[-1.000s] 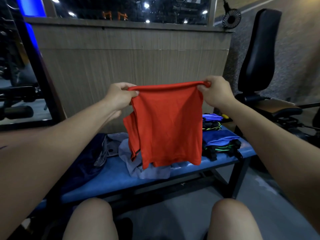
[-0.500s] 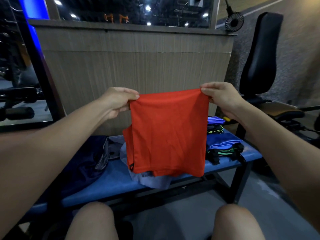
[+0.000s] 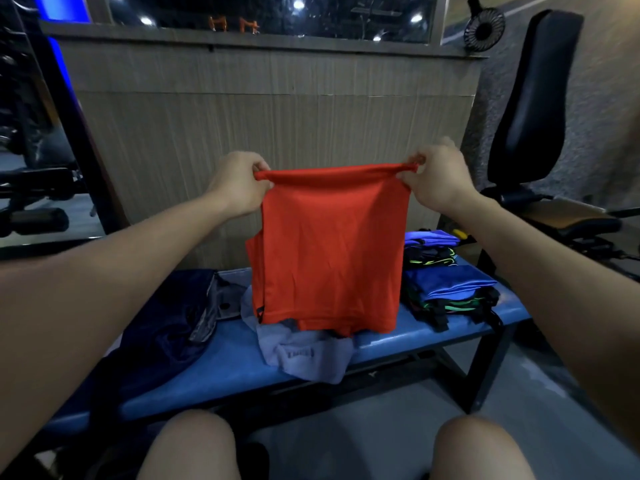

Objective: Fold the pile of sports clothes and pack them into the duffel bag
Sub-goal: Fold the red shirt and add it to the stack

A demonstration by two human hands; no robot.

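Gym gear fills the room: a wood-grain partition (image 3: pixel 277 133) stands at the far side, a black padded seat (image 3: pixel 533 109) at the right, and a small fan (image 3: pixel 484 27) is clipped above it. Across the middle runs a blue padded worktop (image 3: pixel 225 372). The left hand (image 3: pixel 239 185) and the right hand (image 3: pixel 438 181) hold an orange shirt (image 3: pixel 329 251) up above the worktop, fingers of each pinching 1 top corner, so the cloth hangs flat between them. Its lower hem brushes a crumpled grey garment (image 3: pixel 304 355) lying on the worktop. At the right sits a folded stack of blue and black clothes (image 3: pixel 450 285). At the left lies a dark navy duffel bag (image 3: pixel 166 337), slumped on the worktop.
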